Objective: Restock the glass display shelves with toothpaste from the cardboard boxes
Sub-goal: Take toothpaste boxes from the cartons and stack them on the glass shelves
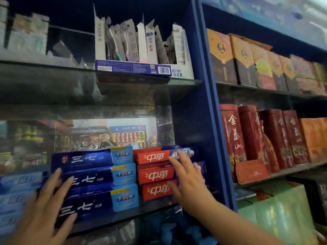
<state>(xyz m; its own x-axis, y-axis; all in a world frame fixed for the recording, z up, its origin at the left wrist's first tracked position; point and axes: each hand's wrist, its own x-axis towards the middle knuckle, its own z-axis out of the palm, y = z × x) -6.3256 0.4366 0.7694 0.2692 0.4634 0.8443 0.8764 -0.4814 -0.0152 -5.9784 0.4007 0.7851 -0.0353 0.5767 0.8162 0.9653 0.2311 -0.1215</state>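
The blue shelving upright (203,121) splits the view. The bay at 3 o'clock holds red tins (256,135). In the left bay the upper glass shelf (53,71) carries a toothbrush display carton (141,50) at 12 o'clock.

The lower glass shelf (123,216), at 6 o'clock, already bears toothpaste. A three-high stack of dark blue toothpaste cartons (92,175) sits just beside a three-high stack of red toothpaste cartons (155,174), with pale blue cartons (17,191) at 8 o'clock.

The left hand (44,209), at 7 o'clock, lies flat on the blue stack's front with its fingers straight and apart, gripping nothing. The right hand (189,181), at 5 o'clock, is spread over the right end of the red stack, also clasping nothing.

This looks like squaring up stock already placed, so this shelf seems largely filled. There is room above both stacks. No cardboard supply boxes show, so I cannot judge how much stock remains.
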